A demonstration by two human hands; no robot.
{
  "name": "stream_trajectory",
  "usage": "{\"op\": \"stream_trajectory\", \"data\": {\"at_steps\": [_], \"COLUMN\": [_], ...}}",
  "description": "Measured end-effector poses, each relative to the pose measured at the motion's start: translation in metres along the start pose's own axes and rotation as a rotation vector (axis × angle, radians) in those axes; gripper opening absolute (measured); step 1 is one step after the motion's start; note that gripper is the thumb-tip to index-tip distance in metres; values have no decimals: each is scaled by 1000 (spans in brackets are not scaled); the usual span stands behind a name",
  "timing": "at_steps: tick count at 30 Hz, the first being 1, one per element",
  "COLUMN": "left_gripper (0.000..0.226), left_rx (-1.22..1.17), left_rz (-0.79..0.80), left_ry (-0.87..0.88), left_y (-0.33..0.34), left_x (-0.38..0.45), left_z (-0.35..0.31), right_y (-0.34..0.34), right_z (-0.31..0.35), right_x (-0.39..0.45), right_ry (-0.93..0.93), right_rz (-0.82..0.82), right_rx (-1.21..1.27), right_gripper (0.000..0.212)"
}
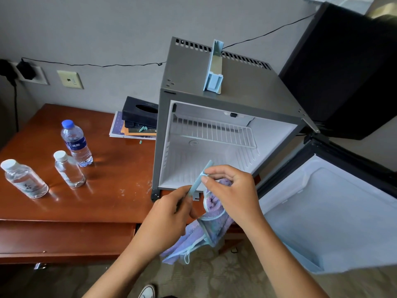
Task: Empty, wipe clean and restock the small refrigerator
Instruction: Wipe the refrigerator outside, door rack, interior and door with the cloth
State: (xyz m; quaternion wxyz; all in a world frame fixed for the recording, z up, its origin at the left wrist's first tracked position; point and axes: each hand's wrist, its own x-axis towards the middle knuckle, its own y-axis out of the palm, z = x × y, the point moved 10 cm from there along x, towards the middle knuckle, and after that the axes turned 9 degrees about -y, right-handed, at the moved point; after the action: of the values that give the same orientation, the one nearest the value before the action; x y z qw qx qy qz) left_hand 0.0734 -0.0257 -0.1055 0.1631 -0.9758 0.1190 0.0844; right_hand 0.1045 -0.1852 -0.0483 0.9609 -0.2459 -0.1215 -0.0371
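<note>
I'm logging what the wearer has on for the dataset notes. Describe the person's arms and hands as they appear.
Both forearms are bare right down to the frame's lower edge: no sleeves or cuffs show. The left hand and right hand wear no gloves, and no rings, watch or bracelet are visible. Nails look short and unpainted.

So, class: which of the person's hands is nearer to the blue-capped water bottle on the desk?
Left. The left hand is in front of the fridge's left corner, on the side toward the blue-capped water bottle; the right hand lies farther right, before the fridge opening.
</note>
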Motion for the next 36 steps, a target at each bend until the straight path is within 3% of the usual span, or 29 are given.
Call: {"op": "stream_trajectory", "data": {"at_steps": [3,6,10,25,29,33,36], "left_gripper": [25,26,22,24,24,20,22], "left_rx": [-185,-190,-226,-402,-603,-773,-736], "left_rz": [129,148,167,157,189,248,243], "left_ry": [-88,-120,-150,-187,-199,-208,-150], "left_y": [13,21,33,45,45,43,37], "left_x": [4,5,5,10,17,32,45], "left_z": [1,-2,-3,-15,-30,-64,-100], "right_y": [-2,1,-5,-23,-44,-63,-73], "right_z": [-7,-3,-14,-44,-35,-20,-2], "right_x": [8,12,18,29,33,29,23], "right_ry": [-85,-278,-259,-39,36,131,170], "right_rz": [-21,-91,-166,-65,-85,-25,77], "right_rx": [-148,-405,-515,-179,-23,-10,25], "right_gripper": [7,4,5,14,34,6,31]}}
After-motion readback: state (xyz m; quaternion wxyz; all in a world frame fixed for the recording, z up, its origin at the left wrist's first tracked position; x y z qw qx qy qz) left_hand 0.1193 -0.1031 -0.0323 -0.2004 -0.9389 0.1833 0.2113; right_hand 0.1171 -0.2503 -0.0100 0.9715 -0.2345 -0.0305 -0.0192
